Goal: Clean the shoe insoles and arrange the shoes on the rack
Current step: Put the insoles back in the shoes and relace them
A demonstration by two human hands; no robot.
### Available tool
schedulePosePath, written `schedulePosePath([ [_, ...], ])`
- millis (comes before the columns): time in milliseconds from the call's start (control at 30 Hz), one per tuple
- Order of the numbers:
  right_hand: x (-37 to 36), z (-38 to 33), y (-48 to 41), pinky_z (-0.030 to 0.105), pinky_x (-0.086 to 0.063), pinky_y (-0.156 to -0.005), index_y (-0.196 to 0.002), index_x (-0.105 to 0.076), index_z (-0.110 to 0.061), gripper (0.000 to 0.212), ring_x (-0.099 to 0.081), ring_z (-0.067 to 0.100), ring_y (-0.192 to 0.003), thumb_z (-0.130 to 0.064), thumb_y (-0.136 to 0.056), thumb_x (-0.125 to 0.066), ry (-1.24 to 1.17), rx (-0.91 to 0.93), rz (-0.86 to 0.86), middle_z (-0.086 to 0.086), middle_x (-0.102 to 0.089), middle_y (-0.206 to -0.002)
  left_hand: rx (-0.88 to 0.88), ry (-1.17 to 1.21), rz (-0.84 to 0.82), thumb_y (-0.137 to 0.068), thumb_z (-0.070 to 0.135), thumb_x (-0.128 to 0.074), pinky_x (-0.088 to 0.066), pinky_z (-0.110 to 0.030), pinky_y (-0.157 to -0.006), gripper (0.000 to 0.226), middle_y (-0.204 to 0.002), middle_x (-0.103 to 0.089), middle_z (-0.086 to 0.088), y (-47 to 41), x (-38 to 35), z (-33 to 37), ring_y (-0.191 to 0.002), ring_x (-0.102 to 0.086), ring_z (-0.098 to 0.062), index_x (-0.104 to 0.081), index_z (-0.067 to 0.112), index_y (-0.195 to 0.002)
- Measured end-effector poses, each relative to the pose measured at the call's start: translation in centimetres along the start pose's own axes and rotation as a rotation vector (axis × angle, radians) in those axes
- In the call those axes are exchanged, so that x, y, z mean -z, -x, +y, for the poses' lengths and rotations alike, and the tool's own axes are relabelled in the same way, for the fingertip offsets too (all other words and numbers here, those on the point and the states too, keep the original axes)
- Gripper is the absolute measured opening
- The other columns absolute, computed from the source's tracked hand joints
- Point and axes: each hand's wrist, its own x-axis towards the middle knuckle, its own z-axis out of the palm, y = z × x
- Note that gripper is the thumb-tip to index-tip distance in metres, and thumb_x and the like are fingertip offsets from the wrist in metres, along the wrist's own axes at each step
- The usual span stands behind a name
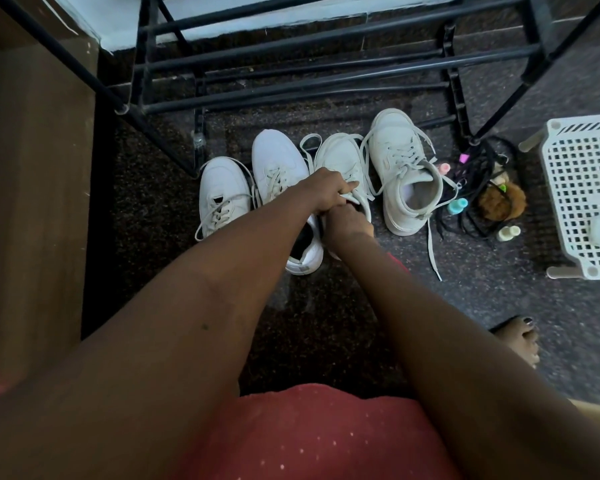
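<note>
White lace-up sneakers, four in a row on the dark speckled floor [361,306], toes toward the black metal shoe rack [326,77] just behind.

Leftmost sneaker [222,195]: laced, lying flat. Second sneaker [278,164]: dark lining visible at the heel opening, partly covered by the left forearm. Rightmost sneaker [402,168]: laces loose, one end trailing over the floor.

Third sneaker [340,154]: between the second and the rightmost, held in both hands. Left hand [329,188] clamped on the tongue and laces, fingers curled. Right hand [347,223] just below it at the heel opening, fingers bent down over the collar, tips hidden inside. Hands touching each other. Insole not visible.

To the right of the row: tangle of black cords [465,223], small pastel bottles [459,206], a brown furry item [503,199]. Further right, a white perforated plastic stool [582,188]. Brown wooden panel [32,168] at the left edge. Bare foot [520,341] on the floor, lower right; red dotted garment [309,434] at the bottom.
</note>
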Motion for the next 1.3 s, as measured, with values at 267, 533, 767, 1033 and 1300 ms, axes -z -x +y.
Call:
schedulePosePath([
  [267,-3.2,-0.6,0.3,0.044,-0.022,-0.105,-0.124,-0.054,-0.018,0.033,-0.022,0.029,-0.133,-0.022,-0.092,-0.047,0.323,-0.133,-0.03,0.006,-0.051,-0.13,-0.034,-0.028,-0.002,-0.09,0.008,-0.051,-0.044,-0.03,-0.08,0.05,-0.117,-0.063,-0.015,0.4,0.2,0.2,-0.086,-0.059,-0.024,-0.047,0.022,-0.138],
  [533,-1.6,0.6,-0.6,0.056,-0.012,-0.109,-0.105,-0.062,-0.011,0.023,-0.052,0.023,-0.114,-0.009,-0.085,-0.051,0.086,-0.112,-0.148,0.005,-0.061,-0.112,-0.043,0.011,-0.003,-0.092,0.007,-0.05,-0.045,-0.027,-0.084,0.052,-0.12,-0.06,-0.022,0.8,0.3,0.2,-0.105,-0.058,-0.03,-0.041,0.02,-0.141],
  [767,-2.7,1.2,-0.8,0.056,-0.009,-0.11,-0.11,-0.061,-0.016,0.025,-0.06,0.022,-0.101,-0.014,-0.095,-0.04,0.203,-0.012,0.021,-0.002,-0.063,-0.096,-0.036,0.004,0.002,-0.092,0.008,-0.049,-0.043,-0.029,-0.086,0.052,-0.121,-0.057,-0.025,0.8,0.2,0.3,-0.111,-0.054,-0.033,-0.04,0.021,-0.142],
  [1033,-1.4,1.6,-1.7,0.06,-0.012,-0.108,-0.116,-0.056,-0.014,0.028,-0.048,0.027,-0.121,-0.013,-0.09,-0.046,0.207,0.002,-0.191,0.003,-0.059,-0.12,-0.058,-0.017,-0.004,-0.09,0.004,-0.048,-0.036,-0.023,-0.059,0.05,-0.12,-0.061,-0.02,0.6,0.1,0.3,-0.071,-0.056,-0.022,-0.046,0.019,-0.138],
  [1300,-3.3,2.5,0.3,0.042,-0.038,-0.092,-0.112,-0.057,-0.013,0.022,-0.057,0.029,-0.107,-0.014,-0.09,-0.05,0.068,0.135,0.135,0.009,-0.064,-0.106,-0.032,-0.045,-0.013,-0.092,0.004,-0.045,-0.042,-0.027,-0.072,0.054,-0.124,-0.056,-0.021,0.2,0.2,0.3,-0.081,-0.053,-0.02,-0.04,0.025,-0.142],
])
